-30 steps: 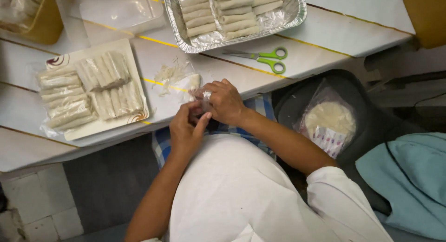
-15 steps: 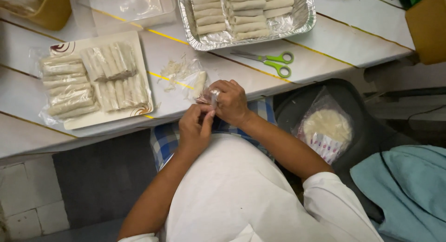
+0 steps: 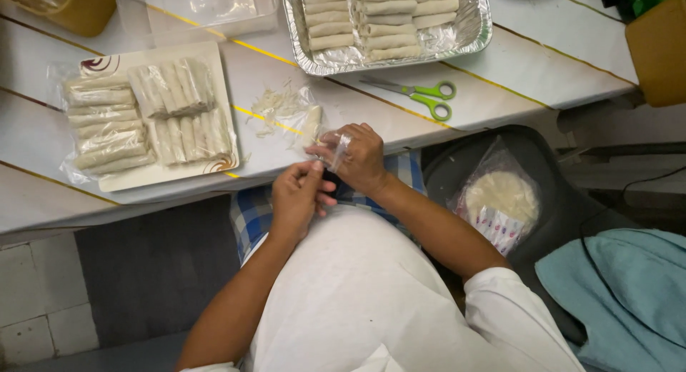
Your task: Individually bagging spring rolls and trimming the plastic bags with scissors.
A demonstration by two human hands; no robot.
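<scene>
Your left hand [image 3: 299, 195] and right hand [image 3: 361, 157] are both pinching a small clear plastic bag [image 3: 334, 150] at the surface's [image 3: 543, 72] near edge.

1. Both forearms reach forward from the torso, bare below short white sleeves, and converge in front of the belly at the worktop's near edge.
2. The left hand [image 3: 299, 195] is held knuckles up, fingers curled inward, thumb and forefinger pinched together at the tips.
3. The right hand [image 3: 359, 157] lies just beyond it, back of the hand upward, fingers bent into a closed grip, wrist angled toward the left.
4. The two hands touch at the fingertips, thumbs close together.
5. The right elbow is bent and set out wide; the left arm runs straighter.
</scene>
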